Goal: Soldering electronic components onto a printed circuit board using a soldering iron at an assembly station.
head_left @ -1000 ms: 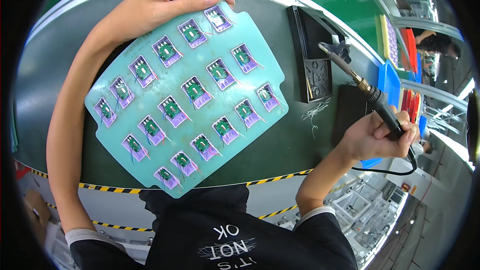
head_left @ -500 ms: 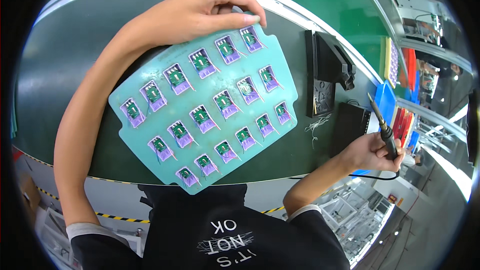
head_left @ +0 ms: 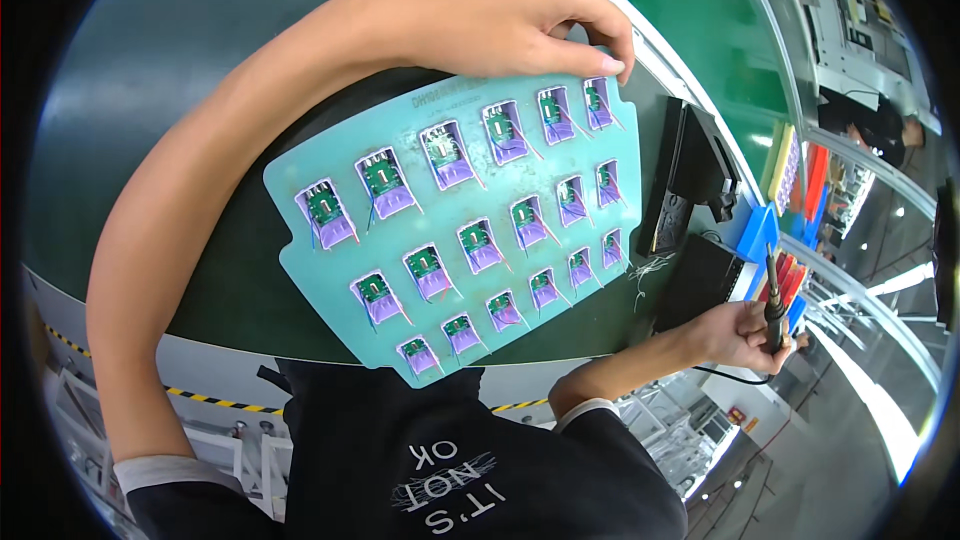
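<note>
1. The big one: a flat teal plate with a smooth, slightly shiny surface and notched corners (head_left: 450,208), mid-frame over the dark, smooth desk (head_left: 210,30). Its bottom corner pokes past the desk's front edge. Can't tell if it's lying flat.
2. It's got three rows of six cutouts, with purple plastic housings (head_left: 511,151) sitting in them, little green circuit boards (head_left: 501,124) inside and skinny wires sticking out.
3. Left hand (head_left: 545,20), top centre-right: grasping the plate's upper right corner, thumb along the edge, fingers curled.
4. Right hand (head_left: 742,336), lower right: fist wrapped around a slim soldering iron with a dark handle (head_left: 775,311), tip up, well apart from the plate.
5. Nearby on the right: an angular black holder (head_left: 692,168), then a wispy white strand tangle (head_left: 652,268) beside a boxy black block (head_left: 700,282).
</note>
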Available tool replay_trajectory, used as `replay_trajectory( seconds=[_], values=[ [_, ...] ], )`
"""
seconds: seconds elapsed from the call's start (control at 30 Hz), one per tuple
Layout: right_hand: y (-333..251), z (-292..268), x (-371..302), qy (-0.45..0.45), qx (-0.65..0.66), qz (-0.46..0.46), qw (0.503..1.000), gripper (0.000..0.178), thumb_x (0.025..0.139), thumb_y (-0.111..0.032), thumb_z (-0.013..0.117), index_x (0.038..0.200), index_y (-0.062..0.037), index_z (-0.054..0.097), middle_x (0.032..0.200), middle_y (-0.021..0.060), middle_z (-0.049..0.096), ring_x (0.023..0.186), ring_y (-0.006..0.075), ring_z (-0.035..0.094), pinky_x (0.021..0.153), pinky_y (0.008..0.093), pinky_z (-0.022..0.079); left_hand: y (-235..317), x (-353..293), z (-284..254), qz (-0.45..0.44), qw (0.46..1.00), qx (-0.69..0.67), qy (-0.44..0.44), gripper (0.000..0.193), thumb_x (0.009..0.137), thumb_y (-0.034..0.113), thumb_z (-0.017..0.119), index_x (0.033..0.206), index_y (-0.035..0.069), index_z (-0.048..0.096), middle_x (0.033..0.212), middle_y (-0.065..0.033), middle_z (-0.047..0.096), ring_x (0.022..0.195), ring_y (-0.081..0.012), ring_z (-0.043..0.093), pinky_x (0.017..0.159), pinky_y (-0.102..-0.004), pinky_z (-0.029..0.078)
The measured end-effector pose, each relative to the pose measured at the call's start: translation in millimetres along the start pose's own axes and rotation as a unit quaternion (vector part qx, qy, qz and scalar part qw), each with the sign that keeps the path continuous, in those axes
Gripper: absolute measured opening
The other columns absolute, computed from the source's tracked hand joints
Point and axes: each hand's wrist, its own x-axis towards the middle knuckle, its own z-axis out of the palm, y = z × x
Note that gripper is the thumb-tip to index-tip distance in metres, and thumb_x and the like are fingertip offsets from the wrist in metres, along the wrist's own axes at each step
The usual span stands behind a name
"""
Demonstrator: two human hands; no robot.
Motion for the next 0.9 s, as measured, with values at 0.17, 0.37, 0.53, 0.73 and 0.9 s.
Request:
replay_trajectory(
  seconds=[0.17,0.37,0.53,0.73,0.9],
  values=[
    [-0.5,7.3,-3.7,-0.035,-0.012,0.000,0.999,0.026,0.096,-0.028,0.055,0.075,-0.0110,0.053,0.052,-0.0059,0.027,0.042,0.0070,0.020,0.042,0.0216,0.021,11.2,-1.8,-20.5,-0.056,0.997,-0.027,-0.045,0.022,0.097,0.016,0.062,0.113,0.003,0.069,0.102,-0.0130,0.071,0.090,-0.0213,0.067,0.078,-0.0333,0.052],
    [0.4,19.2,-7.2,-0.053,-0.074,-0.034,0.995,0.035,0.098,-0.031,0.050,0.069,-0.0164,0.036,0.052,-0.0061,0.019,0.043,0.0067,0.016,0.046,0.0231,0.019,7.3,-2.2,-20.0,-0.047,0.996,-0.061,-0.041,0.023,0.096,0.018,0.061,0.112,0.003,0.069,0.099,-0.0151,0.071,0.089,-0.0234,0.068,0.078,-0.0349,0.052],
    [-0.8,25.0,-9.6,-0.023,-0.123,-0.071,0.990,0.040,0.097,-0.033,0.050,0.067,-0.0179,0.029,0.051,-0.0059,0.016,0.045,0.0077,0.015,0.049,0.0241,0.018,10.2,1.7,-21.2,-0.077,0.994,-0.053,-0.063,0.024,0.097,0.019,0.060,0.112,0.002,0.068,0.098,-0.0137,0.071,0.089,-0.0208,0.067,0.078,-0.0338,0.052],
    [-4.0,21.4,-9.3,-0.025,-0.111,-0.088,0.990,0.043,0.097,-0.032,0.051,0.067,-0.0181,0.024,0.052,-0.0054,0.016,0.045,0.0079,0.016,0.049,0.0247,0.017,12.4,-2.0,-16.9,-0.049,0.995,-0.056,-0.060,0.024,0.098,0.018,0.060,0.112,0.001,0.068,0.098,-0.0120,0.071,0.089,-0.0185,0.066,0.080,-0.0324,0.051],
    [-3.3,21.8,-9.9,0.023,-0.114,-0.083,0.990,0.042,0.096,-0.033,0.053,0.067,-0.0180,0.026,0.053,-0.0063,0.018,0.045,0.0078,0.016,0.047,0.0250,0.014,14.6,-3.6,-19.3,-0.080,0.993,-0.051,-0.066,0.026,0.100,0.020,0.060,0.115,0.001,0.068,0.099,-0.0103,0.071,0.092,-0.0151,0.064,0.082,-0.0312,0.051]
  ],
)
